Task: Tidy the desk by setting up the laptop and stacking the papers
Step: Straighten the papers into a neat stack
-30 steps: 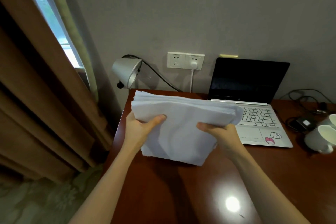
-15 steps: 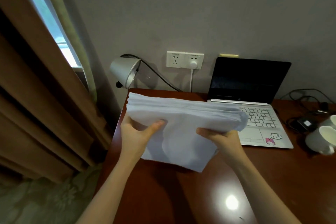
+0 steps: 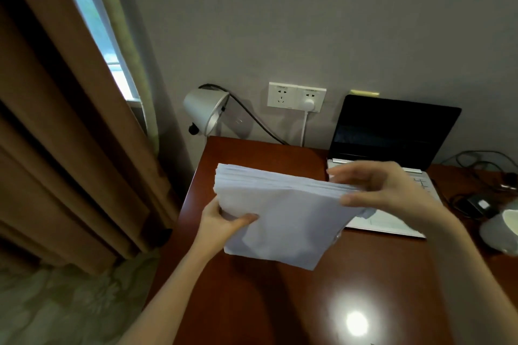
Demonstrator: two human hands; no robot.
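A thick stack of white papers [image 3: 280, 213] is held tilted above the left part of the red-brown desk [image 3: 266, 305]. My left hand [image 3: 221, 221] grips its lower left side, thumb on the front sheet. My right hand [image 3: 392, 190] is at the stack's upper right end, which lies between the thumb in front and the outstretched fingers behind; the hand is blurred. The open laptop [image 3: 392, 131] with a dark screen stands at the back by the wall, its keyboard mostly hidden behind my right hand and the papers.
A silver desk lamp [image 3: 204, 112] sits at the desk's back left corner below a wall socket [image 3: 295, 96] with a white plug. Dark cables and an adapter [image 3: 476, 202] lie right of the laptop, beside a white mug [image 3: 501, 230]. Brown curtains [image 3: 70, 148] hang left.
My right hand has left the stack's lower right side and risen to its upper right end. The stack now sits lower and tilts more toward me. My left hand keeps its grip.
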